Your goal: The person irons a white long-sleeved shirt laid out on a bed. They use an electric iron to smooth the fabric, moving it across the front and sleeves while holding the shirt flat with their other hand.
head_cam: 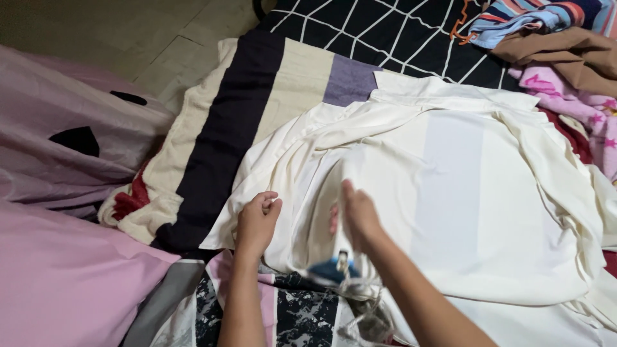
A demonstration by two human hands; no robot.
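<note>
Here a cream-white shirt lies spread flat over a layer of bedding, its collar toward the far edge and its body filling the middle and right of the view. The left hand rests at the shirt's near left edge, fingers curled and pinching a fold of the fabric. The right hand lies just beside it on the shirt, palm down with the fingers stretched out flat on the cloth, gripping nothing. The 2 hands are close together, with a narrow strip of wrinkled fabric between them.

Just below the right wrist sits a blurred blue and white object with a pale cord trailing toward the near edge; what it is cannot be told.

Under the shirt's left side lies a striped blanket in cream, black and purple bands. Beyond it, at the far edge, is a black cloth with a white line pattern. At the far right corner sits a pile of clothes, brown, pink and striped. To the left lies a pink sheet, and a black and white patterned cloth shows near the forearms.
</note>
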